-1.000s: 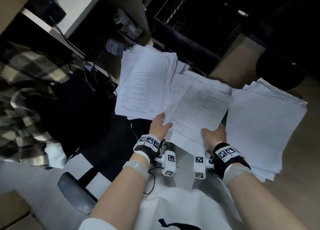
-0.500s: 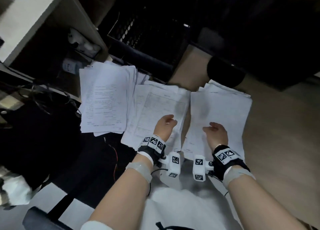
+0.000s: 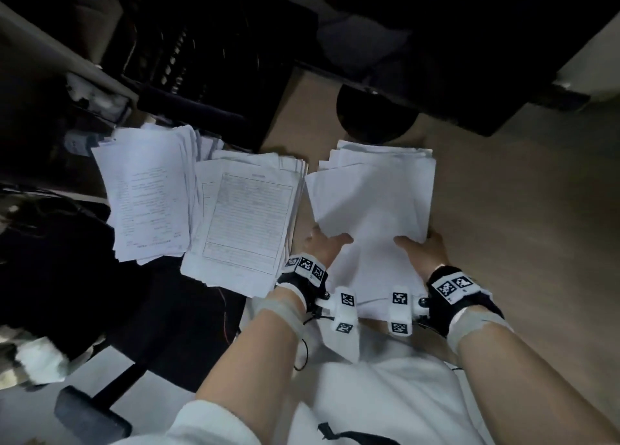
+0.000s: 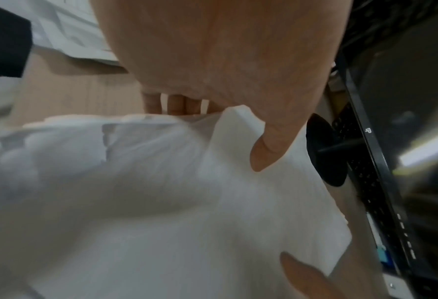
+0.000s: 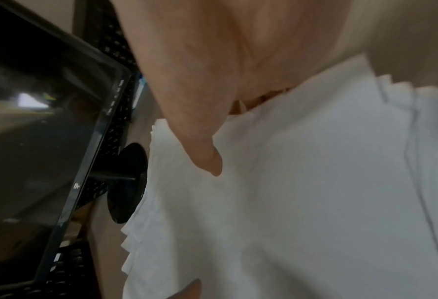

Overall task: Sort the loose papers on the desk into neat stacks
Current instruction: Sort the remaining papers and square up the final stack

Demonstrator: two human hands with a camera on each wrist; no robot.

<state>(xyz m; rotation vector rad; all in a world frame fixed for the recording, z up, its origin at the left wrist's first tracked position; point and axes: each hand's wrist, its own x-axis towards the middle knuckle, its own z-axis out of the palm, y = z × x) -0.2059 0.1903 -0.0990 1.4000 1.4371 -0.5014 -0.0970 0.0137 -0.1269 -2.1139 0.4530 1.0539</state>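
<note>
Three paper stacks lie on the wooden desk (image 3: 503,210). A blank white stack (image 3: 372,203) sits at the right. My left hand (image 3: 323,248) grips its near left edge, thumb on top and fingers underneath. My right hand (image 3: 424,248) grips its near right edge the same way. The wrist views show each thumb pressing the blank stack (image 4: 187,202) (image 5: 302,202), whose sheet edges are fanned and uneven. A stack topped by a ruled form (image 3: 248,220) lies in the middle. A stack of printed text pages (image 3: 151,193) lies at the left, hanging past the desk edge.
A round black monitor base (image 3: 377,111) stands just behind the blank stack, with the dark monitor (image 5: 33,121) above it. A black mesh crate (image 3: 188,52) sits at the back left. A black chair (image 3: 90,418) and cables lie below the desk's left edge.
Both hands left the middle form stack and moved right to the blank stack, which they now grip by its near edges. The head view swung right.
</note>
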